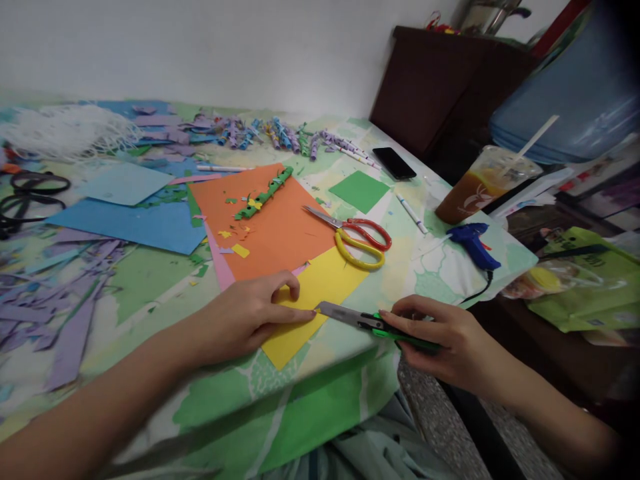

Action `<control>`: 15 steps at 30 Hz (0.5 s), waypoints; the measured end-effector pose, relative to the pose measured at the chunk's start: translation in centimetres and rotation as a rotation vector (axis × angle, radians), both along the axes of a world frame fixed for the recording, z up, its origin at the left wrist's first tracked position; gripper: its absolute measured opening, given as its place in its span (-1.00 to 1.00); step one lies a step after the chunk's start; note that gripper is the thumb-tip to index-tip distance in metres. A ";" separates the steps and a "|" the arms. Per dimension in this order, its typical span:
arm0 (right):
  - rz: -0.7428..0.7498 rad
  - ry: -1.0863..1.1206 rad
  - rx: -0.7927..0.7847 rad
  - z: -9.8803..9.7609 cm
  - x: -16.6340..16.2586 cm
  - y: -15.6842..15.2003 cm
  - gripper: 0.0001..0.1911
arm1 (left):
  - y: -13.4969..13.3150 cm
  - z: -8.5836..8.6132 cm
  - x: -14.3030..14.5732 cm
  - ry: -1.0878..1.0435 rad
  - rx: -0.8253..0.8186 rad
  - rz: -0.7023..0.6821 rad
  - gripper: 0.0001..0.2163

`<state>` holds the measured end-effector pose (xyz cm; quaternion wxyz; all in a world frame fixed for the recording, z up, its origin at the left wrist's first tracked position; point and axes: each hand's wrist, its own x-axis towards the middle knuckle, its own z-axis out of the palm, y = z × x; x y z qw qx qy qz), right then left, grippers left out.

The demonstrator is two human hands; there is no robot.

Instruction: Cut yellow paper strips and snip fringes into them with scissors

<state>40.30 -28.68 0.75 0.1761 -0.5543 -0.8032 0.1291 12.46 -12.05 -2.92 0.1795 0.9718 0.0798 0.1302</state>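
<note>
My left hand (250, 313) presses down on a yellow paper sheet (325, 280) near the table's front edge, fingers partly curled with the forefinger stretched toward the blade. My right hand (440, 333) grips a green utility knife (370, 321), its metal blade tip touching the yellow sheet beside my left forefinger. An orange sheet (275, 227) lies just behind the yellow one, with a green paper strip (265, 193) and small scraps on it.
Red and yellow scissors (357, 237) lie right of the orange sheet. A blue glue gun (473, 243), iced drink cup (480, 183), phone (394, 162), green square (359, 191), blue sheets (135, 223), purple scraps (60, 293) and rolled paper pieces (280, 133) crowd the table.
</note>
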 end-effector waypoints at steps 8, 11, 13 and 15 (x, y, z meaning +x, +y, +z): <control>-0.010 -0.013 0.001 -0.2 -0.3 -0.1 -0.60 | 0.0 0.1 0.0 -0.011 0.003 -0.005 -0.64; -0.016 -0.006 -0.019 -0.2 -0.3 -0.3 -0.61 | 0.1 0.0 0.0 -0.016 0.004 -0.008 -0.65; -0.026 -0.008 -0.020 -0.3 -0.3 -0.3 -0.61 | 0.1 -0.2 0.0 -0.035 0.009 -0.012 -0.66; -0.028 -0.012 -0.011 -0.3 -0.3 -0.4 -0.62 | 0.2 -0.3 -0.1 -0.076 0.012 -0.020 -0.67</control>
